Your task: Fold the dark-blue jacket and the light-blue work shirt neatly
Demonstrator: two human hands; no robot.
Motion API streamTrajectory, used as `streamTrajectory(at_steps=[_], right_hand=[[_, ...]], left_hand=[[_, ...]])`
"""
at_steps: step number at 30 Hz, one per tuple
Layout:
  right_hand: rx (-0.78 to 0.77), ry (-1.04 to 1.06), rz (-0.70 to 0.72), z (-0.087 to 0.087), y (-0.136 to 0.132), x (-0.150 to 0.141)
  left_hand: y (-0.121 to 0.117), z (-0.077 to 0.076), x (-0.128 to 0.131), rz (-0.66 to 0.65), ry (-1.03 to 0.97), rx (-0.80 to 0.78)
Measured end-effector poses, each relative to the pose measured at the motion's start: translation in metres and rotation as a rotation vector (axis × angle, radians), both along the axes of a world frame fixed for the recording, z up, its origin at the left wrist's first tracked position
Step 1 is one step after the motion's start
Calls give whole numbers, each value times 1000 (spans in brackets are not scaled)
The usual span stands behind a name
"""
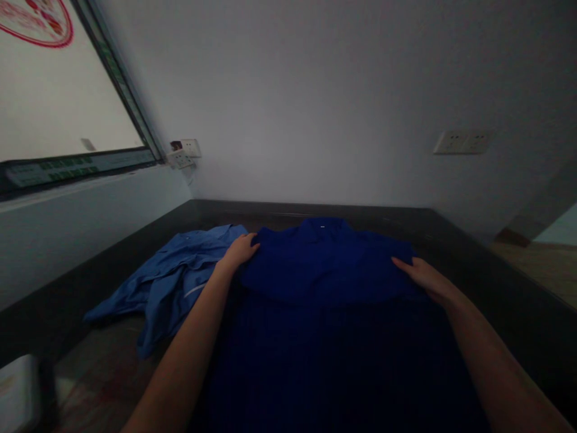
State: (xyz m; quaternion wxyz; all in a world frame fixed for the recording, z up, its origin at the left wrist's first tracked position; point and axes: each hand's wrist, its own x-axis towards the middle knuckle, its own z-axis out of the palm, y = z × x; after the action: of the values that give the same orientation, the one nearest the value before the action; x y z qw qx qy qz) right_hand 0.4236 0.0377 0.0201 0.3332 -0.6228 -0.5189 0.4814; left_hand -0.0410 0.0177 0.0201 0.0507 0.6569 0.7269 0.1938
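Note:
A dark blue collared shirt [322,264] lies spread in front of me, its collar toward the wall. My left hand [242,249] grips its left edge near the shoulder, thumb on top and the other fingers partly hidden by cloth. At the opposite edge my right hand [421,273] pinches the fabric the same way, thumb over the cloth. To the left, beside my left forearm, lies a crumpled lighter blue garment [175,276] with a white stripe. Deep shadow makes the near part of the dark cloth hard to read.
The dark table [383,216] meets a pale wall behind. Sockets [463,142] are on the wall at right, and more sockets [184,153] are in the left corner. A window [67,90] is at left. A white object [18,391], cut off, sits at the near left.

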Motion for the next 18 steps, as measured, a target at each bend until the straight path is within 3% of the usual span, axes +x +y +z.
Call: streamTrajectory(at_steps=[8,18], right_hand=[[-111,-164,-50,-2,9,42],[-158,-173,-32,-19,14,60]], left_hand=[[14,-30,-12,56,-17,-34],[15,-46,-12,97,-49,0]])
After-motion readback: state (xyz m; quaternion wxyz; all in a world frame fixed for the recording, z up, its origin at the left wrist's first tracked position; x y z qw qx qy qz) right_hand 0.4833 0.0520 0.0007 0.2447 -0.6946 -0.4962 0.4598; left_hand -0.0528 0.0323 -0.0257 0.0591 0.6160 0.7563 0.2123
